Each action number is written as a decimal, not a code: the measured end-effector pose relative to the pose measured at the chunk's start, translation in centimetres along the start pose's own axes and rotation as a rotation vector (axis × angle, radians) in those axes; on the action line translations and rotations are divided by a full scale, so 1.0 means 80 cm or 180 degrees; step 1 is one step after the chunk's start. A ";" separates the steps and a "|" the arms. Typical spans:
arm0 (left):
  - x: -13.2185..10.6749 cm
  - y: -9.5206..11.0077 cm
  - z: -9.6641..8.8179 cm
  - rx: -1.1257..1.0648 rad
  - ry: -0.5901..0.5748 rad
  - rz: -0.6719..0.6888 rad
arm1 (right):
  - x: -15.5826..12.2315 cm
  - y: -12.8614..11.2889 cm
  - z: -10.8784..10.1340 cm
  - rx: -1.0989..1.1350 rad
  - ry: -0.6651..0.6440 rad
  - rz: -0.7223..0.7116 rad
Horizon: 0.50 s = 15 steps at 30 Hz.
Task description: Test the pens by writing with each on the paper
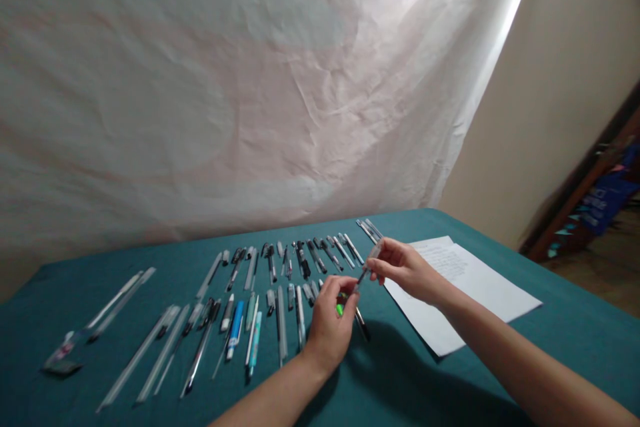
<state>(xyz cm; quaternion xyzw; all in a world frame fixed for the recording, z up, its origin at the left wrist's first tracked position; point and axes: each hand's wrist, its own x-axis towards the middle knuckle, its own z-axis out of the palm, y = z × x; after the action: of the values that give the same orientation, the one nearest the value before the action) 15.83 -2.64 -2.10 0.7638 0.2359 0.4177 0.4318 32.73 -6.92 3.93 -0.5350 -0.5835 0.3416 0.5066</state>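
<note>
Between my two hands, above the green cloth, is a slim pen point(364, 271) with a clear barrel, tilted up to the right. My left hand point(334, 320) pinches its lower end. The fingers of my right hand point(403, 270) close on its upper end, where a clear part shows. A dark-tipped pen point(362, 324) lies just beyond my left hand, partly hidden by it. Something bright green point(340, 310) shows by the left fingers; its kind is hidden. Left of my hands lie a white pen point(300, 313) and a clear tube point(281, 320).
Rows of pens, caps and barrels cover the left and middle of the table, among them a blue pen point(235, 330). A plastic packet point(64, 355) lies far left. Written paper point(443, 263) and a blank sheet point(495, 287) lie right. Clear tubes point(369, 230) rest at the back.
</note>
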 end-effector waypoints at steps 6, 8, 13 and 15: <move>0.001 0.000 -0.001 0.0012 0.0039 0.0016 | 0.000 0.000 -0.005 -0.0043 -0.0138 0.0084; 0.000 0.001 -0.002 -0.0022 0.0033 0.0027 | -0.001 -0.007 -0.011 -0.0043 -0.0267 0.0111; 0.000 0.001 -0.002 -0.0055 0.0049 0.0006 | -0.004 -0.024 -0.023 0.0024 -0.0066 -0.0117; 0.000 0.000 -0.002 -0.0088 0.0045 0.0005 | -0.003 -0.024 -0.024 -0.0049 0.0005 -0.0204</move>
<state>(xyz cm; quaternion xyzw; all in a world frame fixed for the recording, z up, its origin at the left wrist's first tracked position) 15.69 -2.58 -2.07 0.7550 0.2326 0.4267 0.4403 34.02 -7.79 6.15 -0.5202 -0.6025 0.3203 0.5136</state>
